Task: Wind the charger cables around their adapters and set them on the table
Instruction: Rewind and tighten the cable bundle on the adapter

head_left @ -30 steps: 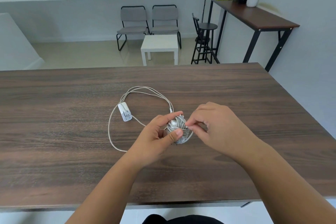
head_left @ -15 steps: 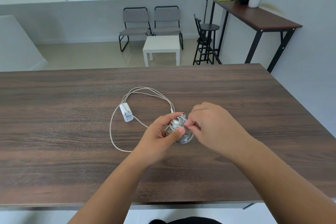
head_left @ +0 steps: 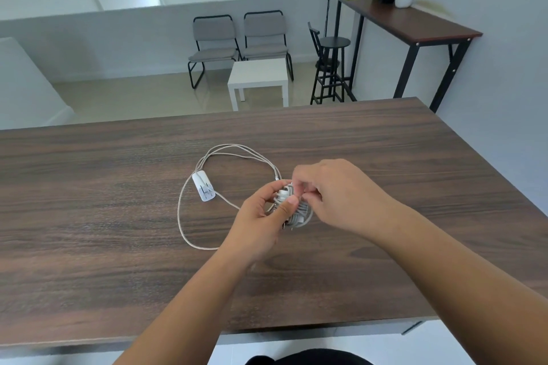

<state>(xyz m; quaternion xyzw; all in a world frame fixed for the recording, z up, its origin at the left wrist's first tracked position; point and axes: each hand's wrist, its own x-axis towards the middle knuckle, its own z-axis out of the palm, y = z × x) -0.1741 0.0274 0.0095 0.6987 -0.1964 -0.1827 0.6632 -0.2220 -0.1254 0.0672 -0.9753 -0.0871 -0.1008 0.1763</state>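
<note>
my left hand (head_left: pixel 261 216) grips the wound charger (head_left: pixel 292 210) just above the desk (head_left: pixel 89 216) while my right hand (head_left: pixel 332 192) pinches its cable end, and i think a loose tuck could let the coils spring open, with the second charger (head_left: pixel 203 188) unwound beside.

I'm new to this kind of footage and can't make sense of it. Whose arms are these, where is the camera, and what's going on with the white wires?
There is no machine here: a person wears one wide-angle camera on the head, looking down at their own bare arms. On the dark wood-grain table lies a white plug adapter with its pale cable sprawled in loose loops, not yet wound. Above the table, the left hand grips a second white adapter already wrapped in grey-white cable, while the right hand pinches the cable at the bundle's top, apparently finishing the wrap.
</note>
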